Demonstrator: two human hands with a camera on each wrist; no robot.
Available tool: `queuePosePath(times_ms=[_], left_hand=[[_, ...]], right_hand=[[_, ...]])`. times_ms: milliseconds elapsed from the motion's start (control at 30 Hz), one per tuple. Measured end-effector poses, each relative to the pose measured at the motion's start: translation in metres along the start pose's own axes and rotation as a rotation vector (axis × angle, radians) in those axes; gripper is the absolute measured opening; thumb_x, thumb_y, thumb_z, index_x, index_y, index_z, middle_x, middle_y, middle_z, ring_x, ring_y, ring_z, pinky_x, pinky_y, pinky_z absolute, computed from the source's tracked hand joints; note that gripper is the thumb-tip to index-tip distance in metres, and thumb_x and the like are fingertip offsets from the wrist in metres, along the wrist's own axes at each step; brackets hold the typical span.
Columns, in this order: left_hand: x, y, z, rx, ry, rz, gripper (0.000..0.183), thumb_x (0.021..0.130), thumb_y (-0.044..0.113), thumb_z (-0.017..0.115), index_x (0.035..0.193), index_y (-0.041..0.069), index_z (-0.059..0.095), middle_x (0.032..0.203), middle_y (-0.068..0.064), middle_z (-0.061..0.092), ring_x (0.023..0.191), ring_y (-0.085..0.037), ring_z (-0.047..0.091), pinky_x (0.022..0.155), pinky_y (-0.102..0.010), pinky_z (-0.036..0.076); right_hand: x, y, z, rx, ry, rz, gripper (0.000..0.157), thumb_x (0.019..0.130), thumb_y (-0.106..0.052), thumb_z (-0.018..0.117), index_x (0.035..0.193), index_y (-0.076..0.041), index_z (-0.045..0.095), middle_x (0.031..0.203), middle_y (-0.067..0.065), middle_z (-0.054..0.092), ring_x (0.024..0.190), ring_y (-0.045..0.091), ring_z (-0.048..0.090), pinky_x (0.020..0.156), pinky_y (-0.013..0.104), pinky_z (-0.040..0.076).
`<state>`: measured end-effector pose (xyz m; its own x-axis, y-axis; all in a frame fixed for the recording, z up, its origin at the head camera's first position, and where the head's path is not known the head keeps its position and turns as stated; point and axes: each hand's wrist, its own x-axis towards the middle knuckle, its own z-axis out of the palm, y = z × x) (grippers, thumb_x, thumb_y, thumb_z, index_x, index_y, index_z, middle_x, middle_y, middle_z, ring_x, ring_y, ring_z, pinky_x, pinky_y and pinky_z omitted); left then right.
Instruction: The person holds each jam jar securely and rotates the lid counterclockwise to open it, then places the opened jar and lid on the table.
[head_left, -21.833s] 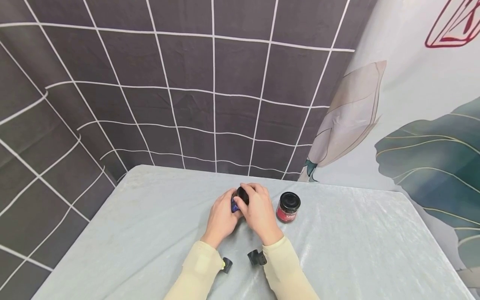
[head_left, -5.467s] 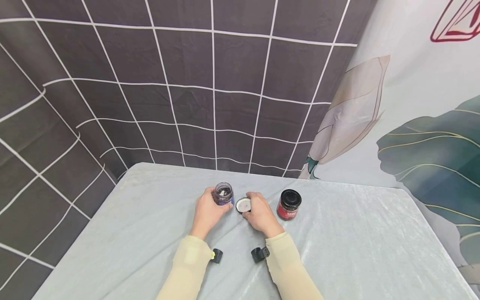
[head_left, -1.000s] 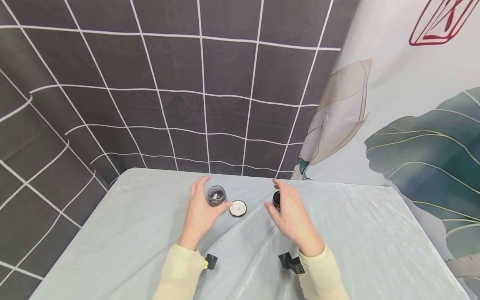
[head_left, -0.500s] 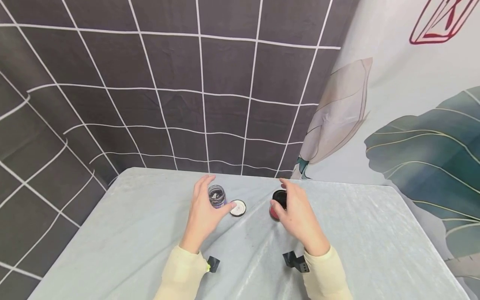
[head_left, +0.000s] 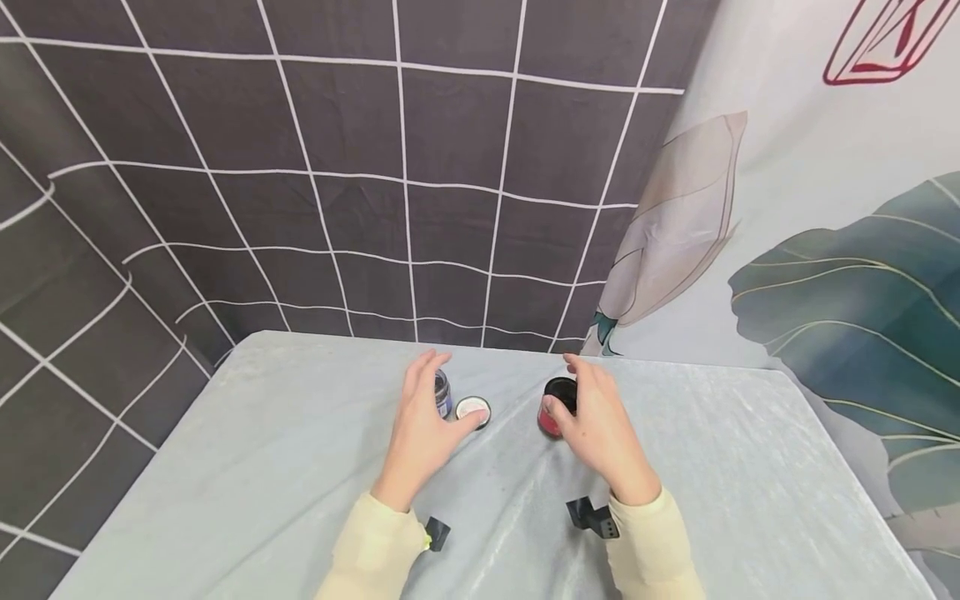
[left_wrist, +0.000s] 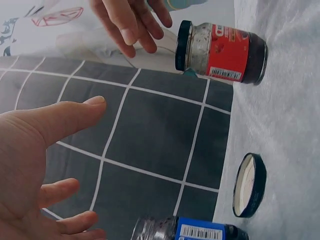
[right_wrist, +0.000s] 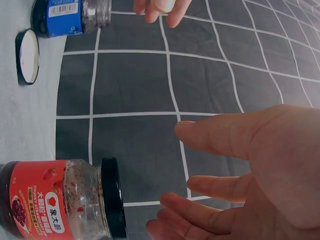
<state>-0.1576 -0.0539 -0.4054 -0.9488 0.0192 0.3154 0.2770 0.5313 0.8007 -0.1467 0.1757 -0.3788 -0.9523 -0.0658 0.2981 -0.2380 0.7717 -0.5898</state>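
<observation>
Blue-labelled jar [right_wrist: 65,19], lidless, just beside an upturned lid [right_wrist: 30,56].

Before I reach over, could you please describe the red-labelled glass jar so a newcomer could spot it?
On the pale grey table, look by the person's right hand. There stands a glass jar with a red label. Its black lid is on, whereas the glass jar with a blue label stands open beside a loose white-lined lid.

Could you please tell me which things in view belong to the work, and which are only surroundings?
Probably in the work:
left hand
right hand
open blue-label jar
loose lid
capped red-label jar

Probably only surroundings:
cloth-covered table
tile-patterned backdrop
leaf-print curtain
</observation>
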Motion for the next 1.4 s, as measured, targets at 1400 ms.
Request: queuePosePath(times_ms=[1400], left_hand=[[-0.003, 0.023, 0.063, -0.031, -0.129, 0.003, 0.081, 0.073, 0.029, 0.09, 0.142, 0.012, 0.052, 0.151, -0.01, 0.042, 0.134, -0.032, 0.047, 0.108, -0.049, 0.041]], right_hand=[[0.002, 0.011, -0.002, -0.066, -0.009, 0.058, 0.058, 0.091, -0.014, 0.071, 0.139, 0.009, 0.048, 0.133, 0.034, 0.052, 0.126, 0.052, 0.044, 0.104, 0.061, 0.038]])
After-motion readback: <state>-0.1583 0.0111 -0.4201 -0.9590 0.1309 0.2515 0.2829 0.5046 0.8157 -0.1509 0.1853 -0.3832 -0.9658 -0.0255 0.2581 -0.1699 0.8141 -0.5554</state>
